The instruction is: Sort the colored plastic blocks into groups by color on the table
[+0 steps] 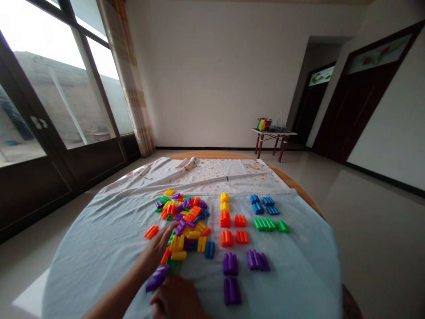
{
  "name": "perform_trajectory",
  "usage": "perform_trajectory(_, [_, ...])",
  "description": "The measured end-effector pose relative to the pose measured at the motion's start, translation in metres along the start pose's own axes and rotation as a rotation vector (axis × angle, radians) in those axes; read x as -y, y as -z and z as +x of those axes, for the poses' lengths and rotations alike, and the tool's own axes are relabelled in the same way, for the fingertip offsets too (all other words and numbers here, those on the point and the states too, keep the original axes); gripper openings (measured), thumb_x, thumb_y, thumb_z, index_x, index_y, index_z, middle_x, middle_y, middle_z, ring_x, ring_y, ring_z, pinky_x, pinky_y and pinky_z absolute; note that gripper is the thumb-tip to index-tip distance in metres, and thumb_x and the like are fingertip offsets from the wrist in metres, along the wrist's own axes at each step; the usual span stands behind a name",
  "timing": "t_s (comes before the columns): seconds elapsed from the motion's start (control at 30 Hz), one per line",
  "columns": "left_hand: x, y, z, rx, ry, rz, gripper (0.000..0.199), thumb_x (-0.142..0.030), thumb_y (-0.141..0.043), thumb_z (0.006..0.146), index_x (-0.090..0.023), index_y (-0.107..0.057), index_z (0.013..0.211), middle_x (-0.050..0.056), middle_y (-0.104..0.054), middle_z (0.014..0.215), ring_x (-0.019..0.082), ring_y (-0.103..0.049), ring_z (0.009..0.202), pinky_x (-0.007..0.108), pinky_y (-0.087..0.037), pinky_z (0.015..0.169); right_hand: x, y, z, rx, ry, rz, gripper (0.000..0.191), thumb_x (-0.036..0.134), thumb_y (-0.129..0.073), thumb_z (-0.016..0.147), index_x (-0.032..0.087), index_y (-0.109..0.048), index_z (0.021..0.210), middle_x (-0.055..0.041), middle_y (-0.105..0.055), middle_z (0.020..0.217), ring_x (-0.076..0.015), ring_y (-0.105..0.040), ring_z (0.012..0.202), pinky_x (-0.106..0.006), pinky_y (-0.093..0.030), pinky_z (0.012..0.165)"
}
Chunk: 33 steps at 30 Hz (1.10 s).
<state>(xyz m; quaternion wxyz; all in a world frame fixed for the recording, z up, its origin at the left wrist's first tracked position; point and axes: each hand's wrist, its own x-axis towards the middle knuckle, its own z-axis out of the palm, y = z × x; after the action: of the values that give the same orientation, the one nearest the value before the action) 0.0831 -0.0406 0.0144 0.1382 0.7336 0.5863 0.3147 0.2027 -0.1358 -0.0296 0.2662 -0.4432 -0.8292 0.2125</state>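
My left hand [162, 243] reaches over the left edge of a mixed pile of coloured plastic blocks [194, 215], its fingertips by a purple piece. What it holds, if anything, is hidden. My right hand [175, 297] is low in front of the pile with its fingers curled, beside a purple block [157, 278]; its fingertips are hidden. Right of the pile lie yellow blocks [225, 202], orange blocks [227, 238], blue blocks [258, 204], green blocks [264, 224] and purple blocks [230, 264], grouped by colour.
A pale blue cloth [292, 274] and a patterned white cloth [229, 170] cover the round table. One orange block [151, 231] lies apart at the left. Farther back, a small table [288, 133] carries a colourful bag [264, 124].
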Motion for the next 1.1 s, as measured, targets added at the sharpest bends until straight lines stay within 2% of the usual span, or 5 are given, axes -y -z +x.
perform_trajectory(0.27, [0.045, 0.026, 0.007, -0.08, 0.167, 0.05, 0.053, -0.045, -0.026, 0.082, -0.014, -0.062, 0.106, 0.013, -0.063, 0.114, 0.026, -0.055, 0.11, 0.042, -0.04, 0.1, 0.005, 0.014, -0.007, -0.147, 0.043, 0.086, 0.032, 0.013, -0.056, 0.072, 0.022, -0.061, 0.103, -0.004, -0.06, 0.094, -0.017, -0.059, 0.09, -0.027, -0.049, 0.081])
perform_trajectory(0.5, [0.039, 0.015, 0.001, -0.083, 0.146, 0.067, 0.045, -0.041, -0.027, 0.085, -0.02, -0.062, 0.105, 0.006, -0.067, 0.107, 0.02, -0.059, 0.103, 0.032, -0.044, 0.093, 0.011, 0.02, -0.012, -0.305, 0.015, 0.121, 0.049, 0.003, -0.052, 0.071, 0.019, -0.053, 0.118, -0.0085, -0.054, 0.11, -0.0195, -0.053, 0.103, -0.032, -0.046, 0.092])
perform_trajectory(0.73, [0.044, 0.013, 0.01, -0.131, 0.197, 0.146, 0.047, -0.036, -0.021, 0.087, -0.019, -0.06, 0.107, 0.007, -0.066, 0.108, 0.02, -0.059, 0.102, 0.031, -0.045, 0.09, 0.011, 0.025, -0.015, -0.118, 0.165, 0.047, 0.04, 0.033, -0.057, 0.082, 0.029, -0.052, 0.122, -0.003, -0.05, 0.131, -0.0273, -0.041, 0.12, -0.05, -0.035, 0.101])
perform_trajectory(0.83, [0.048, 0.008, 0.012, -0.12, 0.2, 0.178, 0.048, -0.035, -0.021, 0.087, -0.015, -0.059, 0.108, 0.01, -0.064, 0.111, 0.02, -0.057, 0.106, 0.033, -0.042, 0.094, 0.01, 0.021, -0.015, -0.068, 0.09, -0.018, 0.046, 0.039, -0.055, 0.083, 0.029, -0.048, 0.127, -0.0037, -0.044, 0.138, -0.0313, -0.034, 0.127, -0.056, -0.032, 0.101])
perform_trajectory(1.1, [0.051, 0.003, 0.006, -0.059, 0.146, 0.241, 0.044, -0.031, -0.023, 0.088, -0.014, -0.06, 0.105, 0.01, -0.064, 0.109, 0.021, -0.054, 0.105, 0.032, -0.04, 0.094, 0.007, 0.003, -0.015, -0.212, -0.111, -0.076, 0.046, 0.037, -0.059, 0.08, 0.033, -0.051, 0.125, -0.0042, -0.051, 0.131, -0.0354, -0.04, 0.121, -0.061, -0.033, 0.097])
